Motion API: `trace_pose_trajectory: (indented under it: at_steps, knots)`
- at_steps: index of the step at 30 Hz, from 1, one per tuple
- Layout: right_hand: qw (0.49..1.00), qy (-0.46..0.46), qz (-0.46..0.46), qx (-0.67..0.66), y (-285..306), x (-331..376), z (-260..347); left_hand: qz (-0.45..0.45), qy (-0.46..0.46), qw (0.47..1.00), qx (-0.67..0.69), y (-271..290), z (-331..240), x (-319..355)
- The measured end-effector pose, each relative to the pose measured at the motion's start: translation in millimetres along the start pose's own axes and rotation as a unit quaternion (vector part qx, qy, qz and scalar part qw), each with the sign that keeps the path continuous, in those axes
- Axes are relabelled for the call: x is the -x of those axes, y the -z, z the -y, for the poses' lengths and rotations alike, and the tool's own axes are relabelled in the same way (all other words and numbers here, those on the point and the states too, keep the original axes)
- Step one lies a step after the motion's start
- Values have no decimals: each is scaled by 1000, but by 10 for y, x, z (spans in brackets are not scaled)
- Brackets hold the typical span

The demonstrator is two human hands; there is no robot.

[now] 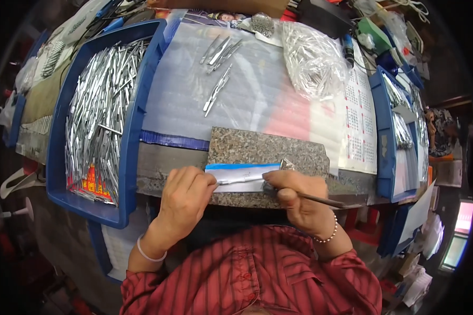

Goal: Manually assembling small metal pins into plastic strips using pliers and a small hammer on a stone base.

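A slim silvery metal piece (242, 181) lies across a white sheet with a blue edge (239, 170), which rests on a speckled granite slab (265, 144). My left hand (184, 199) pinches the left end of the metal piece. At the piece's other end, my right hand (302, 202) is closed round a tool with a dark, slender handle (326, 200) that sticks out to the right. The tool's working end is mostly hidden by my fingers, so I cannot tell its kind. Something small and shiny (287, 164) sits just beyond my right fingers.
On the left stands a blue tray (126, 173) heaped with slim metal pieces (102, 100). Several similar pieces (215, 89) lie on the plastic-covered table (178, 105). A clear bag of pieces (315, 60) sits at the back right, and another blue bin (386, 126) stands at the right.
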State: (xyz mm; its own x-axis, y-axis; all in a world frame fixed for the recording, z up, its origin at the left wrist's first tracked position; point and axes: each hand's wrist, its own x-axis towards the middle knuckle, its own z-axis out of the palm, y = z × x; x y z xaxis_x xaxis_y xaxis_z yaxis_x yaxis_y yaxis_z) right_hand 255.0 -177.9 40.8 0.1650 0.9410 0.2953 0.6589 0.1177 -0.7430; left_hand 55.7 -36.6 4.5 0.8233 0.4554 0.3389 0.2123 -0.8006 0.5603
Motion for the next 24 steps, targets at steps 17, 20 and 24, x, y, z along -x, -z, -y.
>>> trace_pose_trajectory:
  at_steps: [17, 20, 24]
  knots:
    - [879, -277, -86, -378, -78, 615, 174, -32, 22, 999, 11, 163, -463, 375]
    - [876, -283, -22, -389, -130, 683, 105, -29, 19, 999, 10, 173, -518, 419]
    - [857, -303, -24, -417, -202, 649, 149, -24, 17, 999, 23, 165, -522, 445]
